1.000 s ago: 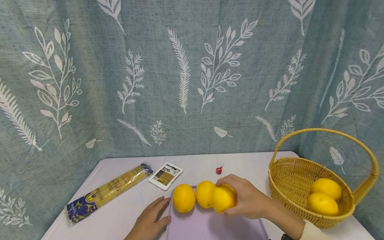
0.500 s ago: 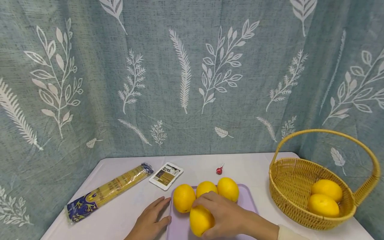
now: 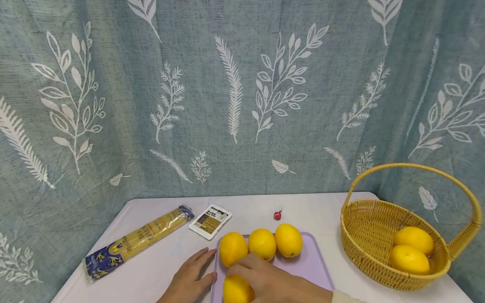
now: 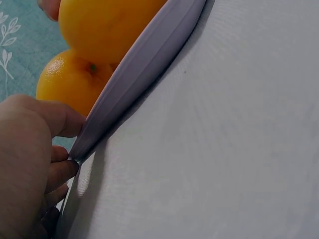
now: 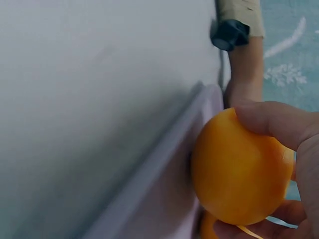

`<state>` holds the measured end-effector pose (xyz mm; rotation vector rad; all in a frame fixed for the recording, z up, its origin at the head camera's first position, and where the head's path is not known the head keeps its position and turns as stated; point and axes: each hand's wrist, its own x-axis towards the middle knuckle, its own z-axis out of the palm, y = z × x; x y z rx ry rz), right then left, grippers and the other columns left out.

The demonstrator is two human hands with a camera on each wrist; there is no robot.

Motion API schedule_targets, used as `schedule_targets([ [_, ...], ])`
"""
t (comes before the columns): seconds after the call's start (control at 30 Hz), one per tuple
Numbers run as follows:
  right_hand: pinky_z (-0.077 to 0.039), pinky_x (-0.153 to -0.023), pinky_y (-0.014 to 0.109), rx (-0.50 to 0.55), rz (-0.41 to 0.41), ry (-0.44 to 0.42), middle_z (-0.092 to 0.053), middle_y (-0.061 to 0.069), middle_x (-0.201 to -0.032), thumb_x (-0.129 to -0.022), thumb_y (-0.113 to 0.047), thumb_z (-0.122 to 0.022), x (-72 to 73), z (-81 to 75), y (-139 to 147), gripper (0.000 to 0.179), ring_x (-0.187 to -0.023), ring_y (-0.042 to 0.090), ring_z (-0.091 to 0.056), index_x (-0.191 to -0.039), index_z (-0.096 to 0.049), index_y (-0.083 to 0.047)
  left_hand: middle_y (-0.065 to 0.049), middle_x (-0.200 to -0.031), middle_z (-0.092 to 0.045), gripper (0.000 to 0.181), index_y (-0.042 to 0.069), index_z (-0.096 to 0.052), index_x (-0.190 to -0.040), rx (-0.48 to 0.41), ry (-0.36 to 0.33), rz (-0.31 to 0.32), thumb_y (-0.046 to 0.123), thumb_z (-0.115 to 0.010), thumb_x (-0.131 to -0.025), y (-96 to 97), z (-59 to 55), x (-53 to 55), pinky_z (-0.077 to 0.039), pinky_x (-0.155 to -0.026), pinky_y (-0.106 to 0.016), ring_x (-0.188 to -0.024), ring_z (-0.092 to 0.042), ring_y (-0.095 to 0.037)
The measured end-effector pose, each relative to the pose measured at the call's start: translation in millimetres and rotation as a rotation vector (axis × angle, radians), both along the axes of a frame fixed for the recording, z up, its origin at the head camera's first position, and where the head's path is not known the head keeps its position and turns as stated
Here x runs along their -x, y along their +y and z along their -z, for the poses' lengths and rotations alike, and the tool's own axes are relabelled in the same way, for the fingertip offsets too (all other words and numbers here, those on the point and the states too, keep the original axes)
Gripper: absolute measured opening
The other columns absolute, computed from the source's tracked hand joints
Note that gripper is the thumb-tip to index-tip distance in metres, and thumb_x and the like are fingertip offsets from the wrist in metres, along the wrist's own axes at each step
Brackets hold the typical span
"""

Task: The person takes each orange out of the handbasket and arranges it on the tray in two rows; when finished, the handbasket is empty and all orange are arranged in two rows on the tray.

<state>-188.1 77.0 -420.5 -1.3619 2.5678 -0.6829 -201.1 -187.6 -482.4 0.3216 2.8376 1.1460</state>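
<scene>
My right hand grips an orange over the left front part of a lilac tray. In the right wrist view the thumb lies on top of this orange, with fingertips beneath it, close to the tray's rim. Three more oranges form a row along the tray's back: left, middle and right. My left hand rests on the table at the tray's left edge. Its thumb and fingertips touch the tray's outer side in the left wrist view.
A wicker basket with a tall handle stands at the right, two oranges inside. A pack of spaghetti lies at the left, beside a flat white labelled packet. Behind the tray lies a small red lollipop. A patterned curtain hangs behind.
My right hand has carried its orange left and nearer to me, from the row's right end to the left front. The right orange of the row came into view. My left hand stayed put.
</scene>
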Motion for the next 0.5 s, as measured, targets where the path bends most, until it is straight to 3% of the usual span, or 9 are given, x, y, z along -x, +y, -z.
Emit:
schedule_targets([
  [0.1, -0.046, -0.109, 0.031, 0.03, -0.064, 0.058, -0.047, -0.007, -0.145, -0.093, -0.064, -0.062, 0.2, 5.5, -1.1, 0.068, -0.129, 0.007, -0.043, -0.147, -0.046, -0.025, -0.021, -0.154, -0.045, 0.062, 0.013, -0.055, -0.145, -0.002, 0.005, 0.005, 0.035, -0.074, -0.09, 0.1, 0.0, -0.2, -0.032, -0.111, -0.071, -0.14, -0.041, -0.047],
  [0.27, -0.045, -0.11, 0.032, 0.036, -0.07, 0.079, -0.045, -0.006, -0.147, -0.094, -0.064, -0.059, 1.2, 9.1, -2.7, 0.072, -0.13, 0.008, -0.042, -0.151, -0.043, -0.024, -0.022, -0.153, -0.045, 0.061, 0.013, -0.056, -0.145, -0.003, 0.025, 0.015, 0.035, -0.074, -0.09, 0.0, 0.5, -0.5, -0.032, -0.111, -0.07, -0.139, -0.042, -0.047],
  [0.5, -0.044, -0.111, 0.032, 0.058, -0.102, 0.194, -0.048, 0.003, -0.147, -0.099, -0.056, -0.057, 2.7, 11.7, -4.3, 0.064, -0.131, 0.011, -0.044, -0.148, -0.047, -0.017, -0.021, -0.153, -0.046, 0.061, 0.012, -0.056, -0.145, 0.009, 0.042, 0.016, 0.034, -0.073, -0.091, -1.0, 1.1, -1.1, -0.033, -0.111, -0.07, -0.139, -0.042, -0.046],
])
